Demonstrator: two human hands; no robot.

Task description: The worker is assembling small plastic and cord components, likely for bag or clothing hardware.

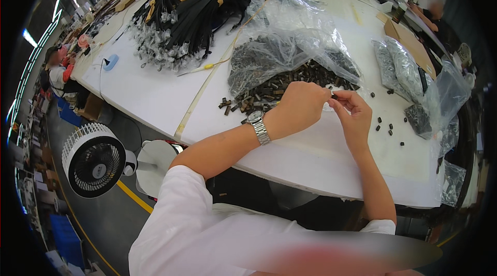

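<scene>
My left hand [297, 109], with a metal watch on its wrist, is closed, its fingertips meeting those of my right hand [353, 115]. The right thumb and forefinger pinch a tiny dark piece [334, 96], too small to name. What the left fingers hold is hidden behind the back of that hand. Just beyond the hands, a heap of small dark brown and black parts [274, 88] spills from a clear plastic bag [290, 22]. Several loose black pieces [379, 120] lie on the white tabletop to the right of my right hand.
A bundle of black straps [199, 15] tied with tan bands lies at the back left. A yellow-handled pointed tool [208, 66] rests near it. Filled plastic bags [398, 66] and a cardboard box [411, 43] stand at the right. A fan [96, 165] is beside the table's left edge. Other people sit farther off.
</scene>
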